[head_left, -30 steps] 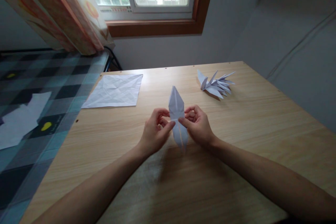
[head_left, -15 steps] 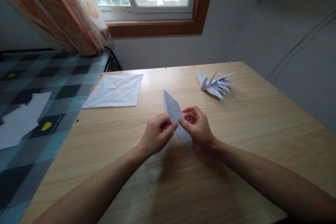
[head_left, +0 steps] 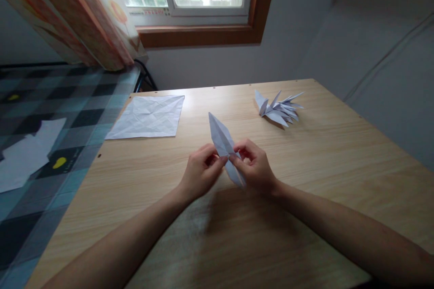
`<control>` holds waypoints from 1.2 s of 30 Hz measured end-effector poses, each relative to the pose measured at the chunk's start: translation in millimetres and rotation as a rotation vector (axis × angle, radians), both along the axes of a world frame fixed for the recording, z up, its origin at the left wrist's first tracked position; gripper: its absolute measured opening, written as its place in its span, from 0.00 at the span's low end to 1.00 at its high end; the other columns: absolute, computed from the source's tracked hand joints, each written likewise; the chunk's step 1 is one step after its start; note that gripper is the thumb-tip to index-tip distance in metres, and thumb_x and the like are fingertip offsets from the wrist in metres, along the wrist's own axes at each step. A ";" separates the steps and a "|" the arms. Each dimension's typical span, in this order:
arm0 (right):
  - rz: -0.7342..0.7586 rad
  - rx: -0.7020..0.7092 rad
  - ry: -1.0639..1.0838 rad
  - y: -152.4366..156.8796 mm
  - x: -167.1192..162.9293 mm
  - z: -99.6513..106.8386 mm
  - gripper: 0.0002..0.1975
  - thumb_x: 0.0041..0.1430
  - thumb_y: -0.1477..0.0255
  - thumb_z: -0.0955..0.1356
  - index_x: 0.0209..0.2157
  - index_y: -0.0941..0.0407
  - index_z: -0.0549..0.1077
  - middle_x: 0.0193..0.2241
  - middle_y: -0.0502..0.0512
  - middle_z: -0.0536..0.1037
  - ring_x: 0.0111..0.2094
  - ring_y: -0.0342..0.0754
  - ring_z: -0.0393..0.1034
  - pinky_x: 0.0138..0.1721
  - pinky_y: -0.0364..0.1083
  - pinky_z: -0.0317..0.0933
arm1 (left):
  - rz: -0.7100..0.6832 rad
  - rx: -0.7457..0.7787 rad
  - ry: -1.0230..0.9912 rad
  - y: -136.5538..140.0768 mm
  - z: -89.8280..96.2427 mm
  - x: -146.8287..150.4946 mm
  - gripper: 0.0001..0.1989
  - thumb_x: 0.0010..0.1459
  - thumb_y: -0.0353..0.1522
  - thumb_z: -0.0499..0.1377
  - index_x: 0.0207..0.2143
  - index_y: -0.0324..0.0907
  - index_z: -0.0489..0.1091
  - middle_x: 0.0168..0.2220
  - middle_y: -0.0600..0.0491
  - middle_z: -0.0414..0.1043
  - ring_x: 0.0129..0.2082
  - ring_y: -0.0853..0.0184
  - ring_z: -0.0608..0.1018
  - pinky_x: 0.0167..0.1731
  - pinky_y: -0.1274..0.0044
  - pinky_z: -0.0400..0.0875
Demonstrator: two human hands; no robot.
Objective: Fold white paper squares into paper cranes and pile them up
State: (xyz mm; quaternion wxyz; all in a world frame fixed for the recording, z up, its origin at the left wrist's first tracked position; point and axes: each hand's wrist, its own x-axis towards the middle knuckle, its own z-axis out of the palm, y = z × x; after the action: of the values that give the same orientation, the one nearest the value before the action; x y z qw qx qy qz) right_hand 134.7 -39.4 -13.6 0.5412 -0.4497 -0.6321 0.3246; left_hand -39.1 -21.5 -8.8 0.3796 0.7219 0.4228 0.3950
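Between my hands, a little above the table, is a white folded paper (head_left: 220,135), long and pointed at its upper end. My left hand (head_left: 204,169) pinches its left edge near the middle, thumb on top. From the other side, my right hand (head_left: 254,165) grips the same part, with its thumb pressed close to the left thumb. The lower tip of the folded paper slants down to the right, partly behind the right hand. The fingertips underneath are hidden by the paper.
A creased white paper sheet (head_left: 149,116) lies at the table's back left. Several pointed folded paper pieces (head_left: 280,109) sit in a cluster at the back right. Left of the wooden table (head_left: 152,239), loose white papers (head_left: 29,158) rest on a checked cloth (head_left: 20,226).
The folded paper has shifted slightly up and left, and its lower half has narrowed and tilted. My right fingers have closed in around its right edge.
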 end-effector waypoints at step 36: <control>0.011 0.630 -0.627 -10.6 -1.4 2.9 0.14 0.61 0.75 0.65 0.48 0.54 0.73 0.39 0.58 0.77 0.40 0.51 0.72 0.41 0.51 0.69 | 0.089 -0.041 -0.220 -2.5 -0.9 -1.1 0.13 0.60 0.41 0.57 0.30 0.40 0.68 0.26 0.55 0.70 0.26 0.69 0.70 0.29 0.77 0.65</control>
State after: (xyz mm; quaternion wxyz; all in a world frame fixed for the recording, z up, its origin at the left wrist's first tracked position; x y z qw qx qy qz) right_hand 133.3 -50.0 -10.7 0.4323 -0.3360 -0.8361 -0.0330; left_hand -40.2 -24.0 -9.7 0.4206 0.6466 0.4182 0.4797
